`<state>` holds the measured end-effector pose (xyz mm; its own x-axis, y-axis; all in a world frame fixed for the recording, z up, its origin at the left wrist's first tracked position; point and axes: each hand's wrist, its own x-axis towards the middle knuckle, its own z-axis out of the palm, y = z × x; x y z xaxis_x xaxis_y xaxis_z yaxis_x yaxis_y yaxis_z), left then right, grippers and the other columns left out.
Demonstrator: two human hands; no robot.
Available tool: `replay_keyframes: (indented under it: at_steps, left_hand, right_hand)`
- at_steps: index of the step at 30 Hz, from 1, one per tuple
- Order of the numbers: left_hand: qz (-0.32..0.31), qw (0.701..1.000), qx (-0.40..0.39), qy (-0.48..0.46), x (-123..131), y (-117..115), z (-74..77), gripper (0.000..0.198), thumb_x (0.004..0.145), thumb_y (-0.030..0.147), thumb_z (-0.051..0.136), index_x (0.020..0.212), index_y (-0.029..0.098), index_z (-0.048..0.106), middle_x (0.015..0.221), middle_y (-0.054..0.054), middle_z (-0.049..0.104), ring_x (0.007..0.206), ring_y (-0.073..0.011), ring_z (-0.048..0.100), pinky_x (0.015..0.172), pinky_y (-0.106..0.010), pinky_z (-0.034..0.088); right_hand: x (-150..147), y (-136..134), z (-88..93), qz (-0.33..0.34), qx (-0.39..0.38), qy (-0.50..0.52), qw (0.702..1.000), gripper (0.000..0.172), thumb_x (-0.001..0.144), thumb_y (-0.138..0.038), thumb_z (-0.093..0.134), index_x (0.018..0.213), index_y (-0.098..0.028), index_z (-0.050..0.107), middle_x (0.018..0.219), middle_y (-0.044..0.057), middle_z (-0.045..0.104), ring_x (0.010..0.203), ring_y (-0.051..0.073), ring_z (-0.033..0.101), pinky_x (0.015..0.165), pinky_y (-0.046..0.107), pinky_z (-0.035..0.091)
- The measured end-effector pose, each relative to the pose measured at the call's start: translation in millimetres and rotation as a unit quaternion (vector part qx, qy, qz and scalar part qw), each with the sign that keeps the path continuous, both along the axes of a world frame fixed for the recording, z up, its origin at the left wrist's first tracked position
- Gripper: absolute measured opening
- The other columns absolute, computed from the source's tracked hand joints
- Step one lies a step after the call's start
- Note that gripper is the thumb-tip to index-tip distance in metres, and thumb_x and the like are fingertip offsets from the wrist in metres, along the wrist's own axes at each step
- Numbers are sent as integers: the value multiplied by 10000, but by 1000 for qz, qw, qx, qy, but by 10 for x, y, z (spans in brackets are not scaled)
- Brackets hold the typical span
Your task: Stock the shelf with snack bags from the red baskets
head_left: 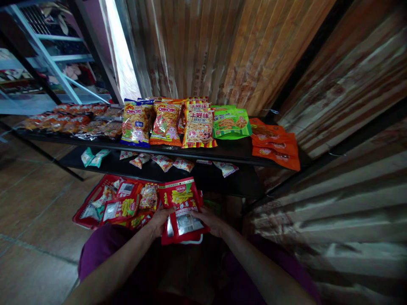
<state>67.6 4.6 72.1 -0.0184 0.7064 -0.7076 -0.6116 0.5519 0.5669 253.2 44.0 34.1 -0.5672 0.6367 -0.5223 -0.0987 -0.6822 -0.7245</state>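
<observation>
A stack of red snack packets [182,209] sits between both hands, low in the middle of the head view. My left hand [159,220] grips the stack's left edge with curled fingers. My right hand [211,221] holds its right edge, fingers closed along the side. The top packet shows yellow food art and a silvery window. Just left of the hands lies a heap of more red packets [117,203] on the floor.
A black two-level shelf [235,150] stands ahead. Its top level carries rows of snack bags [168,123], green bags [230,123] and orange packets [275,144]. Small sachets [165,162] lie on the lower level. Corrugated metal walls [333,106] close the back and right. Tiled floor [32,203] spreads left.
</observation>
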Motion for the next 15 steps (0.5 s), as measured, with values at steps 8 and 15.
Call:
replay_keyframes:
  at_steps: [8,15]
  left_hand:
    - [-11,998,-60,35,-141,-116,-468,350,639,124,742,957,108,597,753,-101,724,708,-269,701,713,-412,554]
    - [-64,992,-80,68,-47,38,-840,247,618,161,765,807,78,630,637,-128,699,670,-295,693,675,-406,552]
  right_hand:
    - [-251,-149,-459,-6,-66,-64,996,390,553,-333,785,849,-117,650,693,46,693,618,163,636,701,333,484]
    - [-107,-121,-762,-24,-86,-92,992,316,579,-278,769,834,-138,645,697,52,696,627,183,648,677,333,493]
